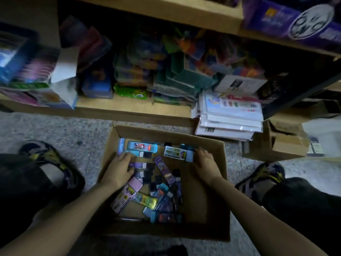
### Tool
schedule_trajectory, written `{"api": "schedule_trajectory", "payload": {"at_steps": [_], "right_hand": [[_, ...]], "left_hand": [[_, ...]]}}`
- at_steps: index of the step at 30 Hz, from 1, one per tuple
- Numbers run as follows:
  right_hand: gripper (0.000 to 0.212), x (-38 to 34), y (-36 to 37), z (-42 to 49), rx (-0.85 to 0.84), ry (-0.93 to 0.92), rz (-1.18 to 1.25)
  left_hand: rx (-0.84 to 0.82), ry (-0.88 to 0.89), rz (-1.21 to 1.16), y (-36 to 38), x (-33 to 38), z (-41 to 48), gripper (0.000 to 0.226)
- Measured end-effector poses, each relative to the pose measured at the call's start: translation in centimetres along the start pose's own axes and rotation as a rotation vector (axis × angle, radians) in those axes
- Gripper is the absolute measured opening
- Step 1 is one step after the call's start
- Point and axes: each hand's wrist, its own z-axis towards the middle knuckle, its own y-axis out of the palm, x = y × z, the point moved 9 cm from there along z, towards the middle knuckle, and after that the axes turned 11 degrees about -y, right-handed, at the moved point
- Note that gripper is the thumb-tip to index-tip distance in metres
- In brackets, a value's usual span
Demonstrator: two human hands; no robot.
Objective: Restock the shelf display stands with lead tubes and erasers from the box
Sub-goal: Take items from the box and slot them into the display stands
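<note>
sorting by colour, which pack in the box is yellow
The yellow pack, just right of the pink pack; the others look mostly blue, purple or dark.

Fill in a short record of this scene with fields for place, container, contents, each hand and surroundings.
place: speckled floor before a wooden shelf
container: open cardboard box on the floor
contents: small packs, mixed colours, lying loose and unsorted
left hand: in the box, on packs at its left side; grip unclear
right hand: in the box, beside a white-labelled pack; grip unclear
surroundings: stack of white packets right of the box
</note>
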Motion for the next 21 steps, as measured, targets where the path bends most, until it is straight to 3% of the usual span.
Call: {"api": "schedule_trajectory", "payload": {"at_steps": [4, 8, 11, 15, 18, 21], "right_hand": [[0.062, 0.7, 1.1, 1.7, 0.006, 0.041, -0.012], [0.062, 1.2, 2.5, 1.5, -0.005, 0.067, -0.025], [0.064, 0.7, 4.0, 1.0, -0.036, 0.033, 0.033], [0.047, 0.7, 2.7, 1.7, 0.094, 0.005, 0.002], [0.045, 1.6, 2.5, 2.9, 0.068, 0.085, 0.053], [0.049, 2.1, 3.2, 3.3, 0.018, 0.141, 0.050]], "left_hand": [[0.039, 0.054, 0.156, 0.3, 2.0, 2.8, 0.055], [-0.139, -0.037, 0.267, 3.0, 1.6, 4.5, 0.063], [-0.180, -0.040, 0.337, 4.8, 0.8, 3.8, 0.062], [-0.039, 0.018, 0.357, 4.3, 0.9, 2.7, 0.055], [0.077, 0.107, 0.255, 2.0, 2.3, 3.7, 0.043], [0.048, 0.165, 0.252, 0.8, 3.3, 5.9, 0.042]]}}
